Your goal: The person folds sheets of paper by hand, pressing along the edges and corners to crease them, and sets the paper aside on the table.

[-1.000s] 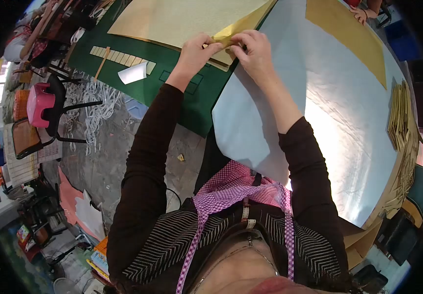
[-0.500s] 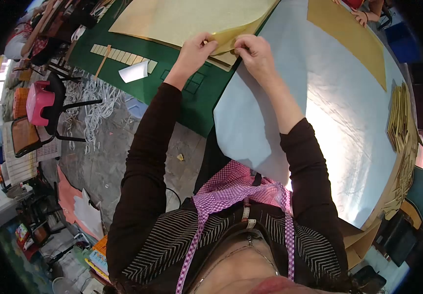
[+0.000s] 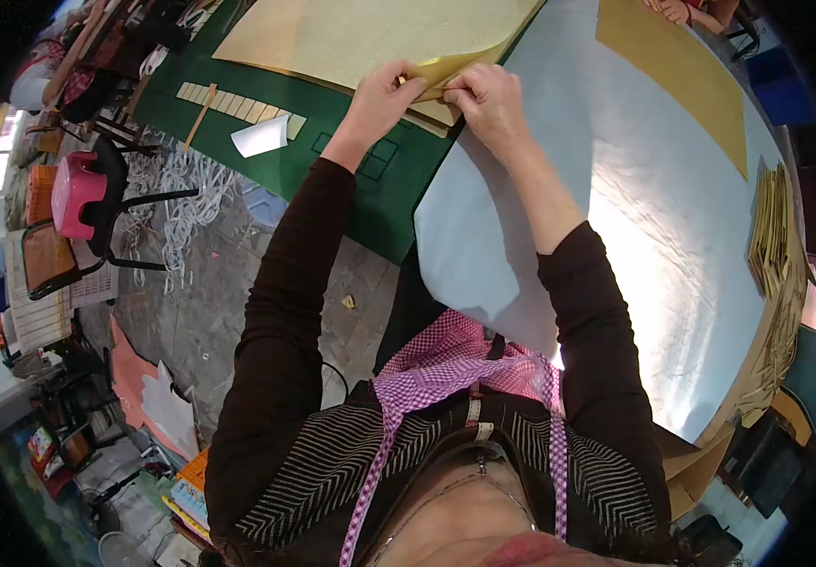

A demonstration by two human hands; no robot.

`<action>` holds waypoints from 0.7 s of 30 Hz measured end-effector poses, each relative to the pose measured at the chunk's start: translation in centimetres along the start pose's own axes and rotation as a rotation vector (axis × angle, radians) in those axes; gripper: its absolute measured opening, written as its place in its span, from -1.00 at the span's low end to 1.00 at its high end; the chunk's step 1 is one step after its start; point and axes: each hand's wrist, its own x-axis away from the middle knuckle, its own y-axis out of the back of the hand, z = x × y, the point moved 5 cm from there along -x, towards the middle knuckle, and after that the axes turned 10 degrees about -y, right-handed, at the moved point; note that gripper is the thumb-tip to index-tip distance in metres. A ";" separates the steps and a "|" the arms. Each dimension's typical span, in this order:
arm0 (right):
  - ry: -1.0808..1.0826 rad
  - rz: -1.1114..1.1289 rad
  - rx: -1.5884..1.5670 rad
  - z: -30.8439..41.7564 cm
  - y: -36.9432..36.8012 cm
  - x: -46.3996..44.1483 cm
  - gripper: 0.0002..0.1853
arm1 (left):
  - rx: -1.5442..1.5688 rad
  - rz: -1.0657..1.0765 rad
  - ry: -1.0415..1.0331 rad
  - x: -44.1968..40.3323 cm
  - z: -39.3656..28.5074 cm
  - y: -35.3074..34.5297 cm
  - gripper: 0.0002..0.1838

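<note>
A large sheet of yellowish paper (image 3: pixel 361 38) lies on the green mat (image 3: pixel 370 213) at the top, its near right corner lifted and curled. My left hand (image 3: pixel 381 99) pinches this raised edge between thumb and fingers. Just to its right, my right hand (image 3: pixel 486 99) is closed on the same sheet near the corner. More paper layers show beneath the lifted part. A row of small pale strips (image 3: pixel 233 106), a thin wooden stick (image 3: pixel 202 115) and a curled white paper piece (image 3: pixel 260 138) rest on the mat left of my hands.
Pale blue sheeting (image 3: pixel 484 227) covers the table on the right, with a gold sheet (image 3: pixel 677 80) on it. Folded gold papers (image 3: pixel 772 227) stand at its right edge. Another person's hands (image 3: pixel 673 11) are at the top right. A pink stool (image 3: pixel 79 196) sits on a chair at left.
My right hand first moved slightly away from my left along the sheet's edge, then back toward it. The lifted corner has changed its fold. The other person's hands have shifted left.
</note>
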 end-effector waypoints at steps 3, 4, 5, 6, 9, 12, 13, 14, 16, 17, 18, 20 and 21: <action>0.000 0.000 -0.021 -0.1 -0.1 -0.3 -0.91 | 0.060 -0.001 -0.003 0.1 -0.2 -0.1 -0.80; -0.003 0.001 -0.022 -0.2 -0.2 -0.4 -0.89 | 0.117 -0.004 -0.018 0.1 -0.3 -0.2 -0.79; -0.007 0.001 -0.022 -0.2 -0.2 -0.4 -0.87 | 0.117 -0.004 -0.018 0.1 -0.4 -0.2 -0.79; -0.007 0.001 -0.022 -0.1 -0.1 -0.5 -0.87 | 0.112 -0.003 -0.035 0.1 -0.5 -0.1 -0.79; 0.000 -0.019 0.005 0.2 0.1 -0.6 -0.83 | 0.123 -0.008 -0.048 0.0 -0.6 -0.3 -0.79; 0.014 -0.025 0.004 0.3 0.2 -0.7 -0.81 | 0.083 -0.006 -0.031 0.0 -0.7 -0.1 -0.79; 0.004 -0.018 0.001 0.2 0.2 -0.7 -0.81 | 0.027 0.000 -0.017 0.0 -0.7 -0.1 -0.79; -0.006 -0.011 -0.003 0.2 0.2 -0.7 -0.80 | 0.027 -0.001 -0.017 0.0 -0.8 -0.1 -0.79; -0.004 -0.010 -0.012 0.2 0.1 -0.8 -0.80 | 0.058 0.003 -0.019 0.0 -0.8 -0.1 -0.78; -0.003 -0.009 -0.020 0.1 0.1 -0.8 -0.80 | 0.058 0.003 -0.019 0.0 -0.8 -0.1 -0.78; -0.003 -0.009 -0.020 0.1 0.1 -0.8 -0.80 | 0.079 0.031 -0.004 0.0 -1.0 -0.1 -0.77; 0.003 -0.012 -0.010 0.0 0.0 -0.8 -0.79 | 0.100 0.058 0.010 0.1 -1.6 -0.1 -0.77; 0.003 -0.012 -0.011 0.1 0.1 -0.8 -0.79 | 0.119 0.061 0.007 0.2 -1.8 -0.2 -0.76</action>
